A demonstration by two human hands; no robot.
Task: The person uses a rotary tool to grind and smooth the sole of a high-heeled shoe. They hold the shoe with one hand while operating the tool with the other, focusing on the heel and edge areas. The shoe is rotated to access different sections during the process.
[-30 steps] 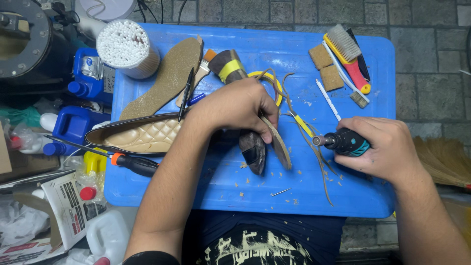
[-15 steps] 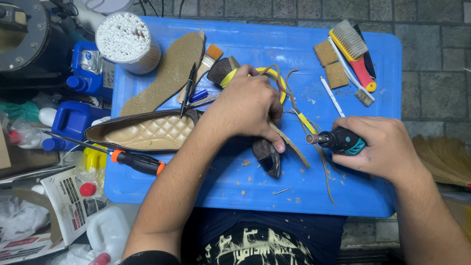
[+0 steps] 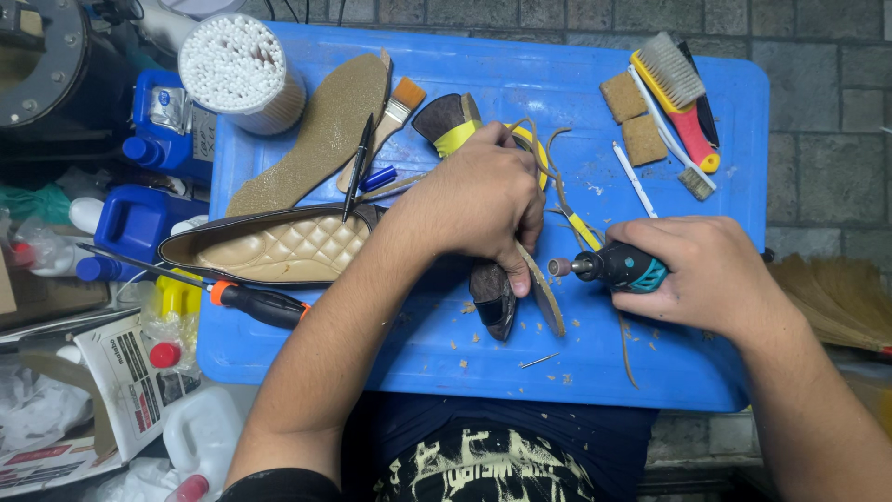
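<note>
A single head-worn camera looks almost straight down from above the person's chest, close enough that the blue table (image 3: 706, 372) fills most of the frame, its far edge toward 12 o'clock and the person's dark shirt (image 3: 483, 455) at 6 o'clock. Both forearms enter from the bottom corners, at 7 and 4 o'clock, and meet near the centre. Grey paving (image 3: 827, 139) shows at 2 o'clock, and clutter lines the 9 o'clock side.

A dark shoe heel piece (image 3: 492, 299) with a thin tan sole strip (image 3: 546, 296) lay on edge. A small black rotary tool (image 3: 615, 268) pointed its sanding tip at the strip.
</note>
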